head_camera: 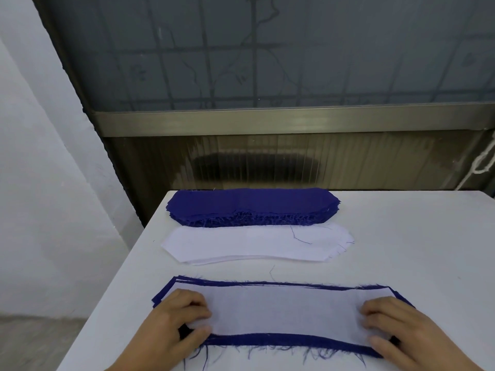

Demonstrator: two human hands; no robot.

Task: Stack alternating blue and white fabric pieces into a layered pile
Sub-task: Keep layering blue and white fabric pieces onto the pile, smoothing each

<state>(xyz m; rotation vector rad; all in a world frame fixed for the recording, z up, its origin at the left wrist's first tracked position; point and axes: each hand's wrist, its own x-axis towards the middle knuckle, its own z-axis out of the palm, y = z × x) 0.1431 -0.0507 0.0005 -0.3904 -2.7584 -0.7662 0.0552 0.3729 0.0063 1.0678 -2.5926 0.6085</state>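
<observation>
Fingers (pixel 198 307) of both hands curl onto the ends of the white piece (pixel 284 309), seemingly pinching its limp, light, slide-prone cloth.

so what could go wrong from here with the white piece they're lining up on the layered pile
The white piece sits inset on the layered pile, so blue shows around it; as the left hand and right hand let go, it may skew.

Frayed blue threads hang off the near edge and could catch fingers, dragging layers.

A loose blue thread lies on the white supply stack and might get trapped between layers.
</observation>
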